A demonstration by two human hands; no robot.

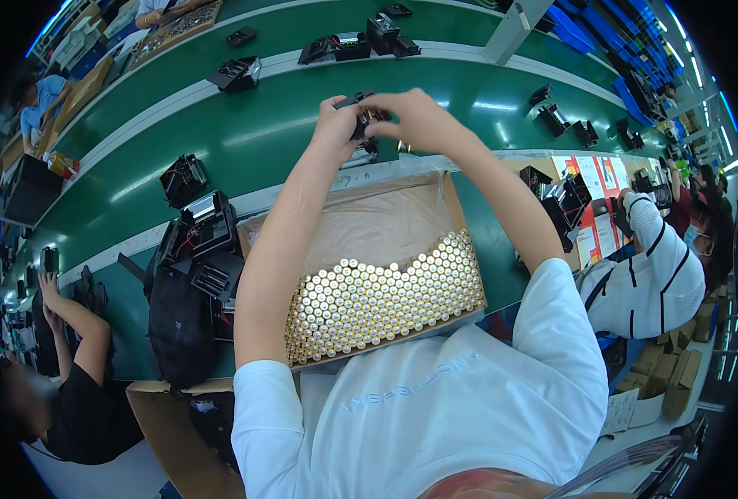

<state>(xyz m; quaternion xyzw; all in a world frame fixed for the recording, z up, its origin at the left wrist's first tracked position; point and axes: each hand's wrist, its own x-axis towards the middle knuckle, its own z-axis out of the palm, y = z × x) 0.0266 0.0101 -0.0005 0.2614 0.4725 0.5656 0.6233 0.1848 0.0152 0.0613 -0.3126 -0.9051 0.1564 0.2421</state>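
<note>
Beyond the far side of a cardboard box (465,187), my left hand (334,129) grips a small black device (358,125) above the green bench. My right hand (415,121) reaches over the device from the right, its thumb and forefinger curled at the device's side. Small shiny metal bits show by those fingers; what the right hand holds is partly hidden. Between my forearms, the box is lined with clear plastic. Its near part is packed with upright cylindrical batteries (386,303) with pale tops and gold-coloured sides.
Open black devices (207,224) with wires are piled left of the box, beside a black bag (178,333). More black devices (352,46) stand along the conveyor (286,96). A co-worker in black (86,391) sits at left, another in white (648,274) at right.
</note>
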